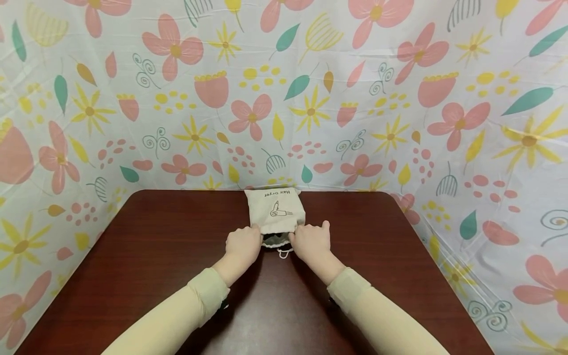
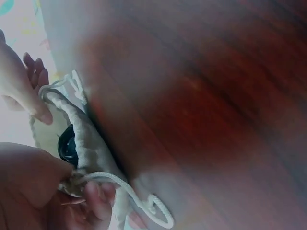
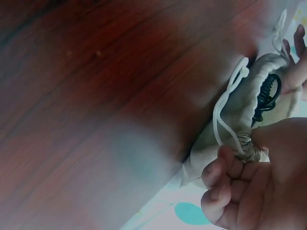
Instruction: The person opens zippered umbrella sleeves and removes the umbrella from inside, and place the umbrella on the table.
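Note:
A cream drawstring bag point(image 1: 259, 212) printed "Hair Dryer" with a dryer drawing lies at the table's far edge, its mouth facing me and held apart. My left hand point(image 1: 244, 244) pinches the left side of the mouth, and my right hand point(image 1: 312, 242) pinches the right side. White drawstring loops point(image 3: 223, 108) hang from both sides of the mouth. Inside the bag, a coiled black cord point(image 3: 268, 98) shows in the right wrist view. In the left wrist view a glossy black part point(image 2: 68, 145) is visible; the rest of the contents is hidden.
The dark brown wooden table point(image 1: 177, 236) has rounded far corners. A white curtain point(image 1: 319, 64) with pink, yellow and green flower prints hangs behind the table and along both sides, close to the bag's far end.

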A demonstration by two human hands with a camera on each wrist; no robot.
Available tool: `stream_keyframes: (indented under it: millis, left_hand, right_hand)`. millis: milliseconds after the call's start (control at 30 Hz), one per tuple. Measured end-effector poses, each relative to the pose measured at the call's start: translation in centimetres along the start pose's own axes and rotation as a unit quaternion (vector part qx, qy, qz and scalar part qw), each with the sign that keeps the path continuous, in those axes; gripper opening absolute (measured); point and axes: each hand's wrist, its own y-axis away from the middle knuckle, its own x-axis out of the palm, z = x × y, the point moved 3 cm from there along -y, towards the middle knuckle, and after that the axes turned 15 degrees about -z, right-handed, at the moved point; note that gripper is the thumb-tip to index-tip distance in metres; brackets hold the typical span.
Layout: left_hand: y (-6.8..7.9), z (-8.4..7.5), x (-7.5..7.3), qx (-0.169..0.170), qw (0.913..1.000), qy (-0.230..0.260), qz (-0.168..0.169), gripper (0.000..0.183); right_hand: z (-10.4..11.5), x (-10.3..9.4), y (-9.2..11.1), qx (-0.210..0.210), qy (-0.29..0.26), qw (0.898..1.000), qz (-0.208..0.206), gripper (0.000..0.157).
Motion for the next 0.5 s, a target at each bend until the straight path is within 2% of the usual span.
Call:
stream_keyframes:
  millis: [233,400,500]
  left_hand:
    - [0.2,-0.1,-0.3,0.0,0.9997,0.0,0.025,0.027]
    - [0.4,0.0,-0.6,0.008,0.9998,0.018,0.006,0.025]
    - [0.5,0.2,-0.7,0.013,0.9994,0.031,-0.01,0.022]
  right_hand:
    - [-0.6,-0.3,0.2,-0.007,0.005,1.0,-0.01,0.038]
    - [-1.2,-0.5,0.4,-0.009,-0.022,0.999,-0.042,0.033]
    - [-1.6,-0.7,0.5,0.001,-0.043,0.999,-0.033,0.035]
